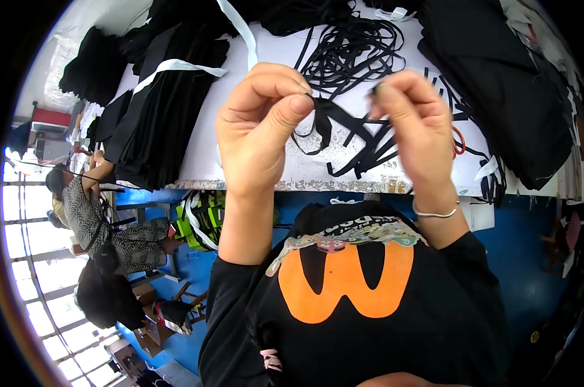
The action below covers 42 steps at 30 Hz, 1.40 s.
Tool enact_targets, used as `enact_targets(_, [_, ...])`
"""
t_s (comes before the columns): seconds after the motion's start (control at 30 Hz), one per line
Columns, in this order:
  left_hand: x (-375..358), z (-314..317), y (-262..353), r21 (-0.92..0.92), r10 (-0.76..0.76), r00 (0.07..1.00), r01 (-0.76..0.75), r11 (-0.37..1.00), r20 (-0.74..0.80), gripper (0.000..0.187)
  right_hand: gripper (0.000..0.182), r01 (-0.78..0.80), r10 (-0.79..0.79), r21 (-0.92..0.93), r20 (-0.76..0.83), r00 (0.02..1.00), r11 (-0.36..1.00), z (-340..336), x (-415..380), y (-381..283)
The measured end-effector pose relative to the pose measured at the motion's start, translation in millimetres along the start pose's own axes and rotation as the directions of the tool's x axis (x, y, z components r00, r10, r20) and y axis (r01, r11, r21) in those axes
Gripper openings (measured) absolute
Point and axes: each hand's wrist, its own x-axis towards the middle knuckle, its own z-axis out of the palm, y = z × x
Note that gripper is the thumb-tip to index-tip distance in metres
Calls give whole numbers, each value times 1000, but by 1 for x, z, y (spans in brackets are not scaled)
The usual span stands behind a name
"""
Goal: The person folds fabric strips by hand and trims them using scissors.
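Note:
Raised above the table edge, my left hand [266,122] pinches a thin black strap [324,126] between thumb and forefinger. The strap hangs in a small loop below the fingertips. To its right, my right hand [418,119] is blurred by motion, thumb and fingers pinched together on a dark end of black strap [373,91]. Short cut pieces of black strap [369,155] lie on the table under and between the hands. Behind them is a tangled heap of black straps [353,51]. An orange scissors handle [458,140] shows just beyond my right wrist.
Stacked black fabric pieces [176,109] cover the table's left side, with a pale ribbon [176,66] across them. A large black fabric pile [498,84] fills the right. Below the table edge is a bright green bundle [205,219]. A person [95,213] works at far left.

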Motion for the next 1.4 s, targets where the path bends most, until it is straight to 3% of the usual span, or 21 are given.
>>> enact_targets(0.1, [10, -6, 12, 155, 5, 999, -10, 988, 37, 10, 10, 81, -170, -326, -253, 952, 942, -46, 15, 3])
enact_targets(0.13, [12, -7, 18, 221, -22, 999, 15, 975, 31, 10, 17, 66, -280, -650, -231, 932, 757, -64, 23, 9])
enact_targets(0.17, [14, -9, 21, 326, -12, 998, -10, 945, 64, 11, 23, 104, -454, -951, -42, 890, 292, -76, 24, 8])
enact_targets(0.2, [18, -11, 22, 425, -5, 995, -39, 905, 101, 11, 28, 86, -505, -961, 213, 837, -264, -77, 27, 1])
enact_targets(0.23, [21, -12, 25, 499, 2, 981, -101, 861, 194, 13, 34, 118, -474, -993, 117, 873, -28, -76, 29, 0])
enact_targets(0.27, [25, -10, 26, 498, 9, 982, -104, 861, 189, 13, 34, 125, -475, -992, 125, 871, -32, -69, 31, -4])
enact_targets(0.33, [32, -3, 30, 623, 8, 935, -242, 744, 354, 13, 33, 411, -302, -712, 284, 910, 570, -33, 31, -27])
enact_targets(0.4, [35, 6, 35, 635, -12, 939, -222, 740, 342, 13, 33, 434, -212, -535, 426, 879, 725, -6, 29, -42])
enact_targets(0.53, [40, 8, 43, 603, -27, 909, -253, 757, 415, 14, 24, 458, -107, -539, 558, 823, 707, 10, 40, -57])
enact_targets(0.7, [38, -7, 52, 496, -139, 905, -88, 864, 402, 15, 19, 460, -90, -450, 633, 769, 766, 22, 43, -60])
enact_targets(0.8, [38, -12, 59, 439, -278, 857, 68, 896, 434, 17, 11, 333, -34, -420, 578, 815, 844, 31, 39, -58])
enact_targets(0.87, [30, -9, 52, 236, -287, 909, 221, 946, 303, 27, 8, 283, -88, -374, 461, 883, 883, 34, 38, -58])
enact_targets(1.0, [11, -15, 15, 279, -147, 904, 32, 960, 402, 35, 7, 233, -131, -311, 315, 940, 921, 37, 36, -69])
enact_targets(1.03, [3, -11, 16, 312, -208, 928, 107, 944, 309, 30, 8, 286, -181, -352, 302, 936, 891, 33, 39, -70])
enact_targets(1.07, [-2, -9, 12, 381, -151, 959, 50, 923, 239, 19, 7, 234, -162, -331, 229, 960, 914, 32, 39, -72])
enact_targets(1.17, [-15, 0, 0, 271, 35, 999, -25, 962, -34, 9, 9, 131, -94, -318, 129, 987, 939, 19, 44, -77])
enact_targets(1.2, [-19, -1, -2, 416, 135, 990, -105, 903, -44, 9, 10, 130, -104, -235, 120, 987, 963, 15, 46, -75])
enact_targets(1.23, [-17, -3, -4, 567, 381, 921, -358, 742, 83, 11, 9, 151, -132, -186, 111, 985, 971, 14, 48, -71])
enact_targets(1.3, [-20, -4, -15, 688, 666, 666, -657, 309, 337, 23, 9, 172, -159, -145, 98, 982, 974, 14, 49, -67])
enact_targets(1.33, [-30, -5, -9, 742, 593, 654, -656, 136, 470, 29, 9, 120, -113, -73, 88, 990, 990, 16, 48, -66])
enact_targets(1.4, [-37, -1, -12, 745, 536, 630, -667, 5, 561, 24, 9, 62, -62, -2, 82, 995, 998, 21, 46, -62])
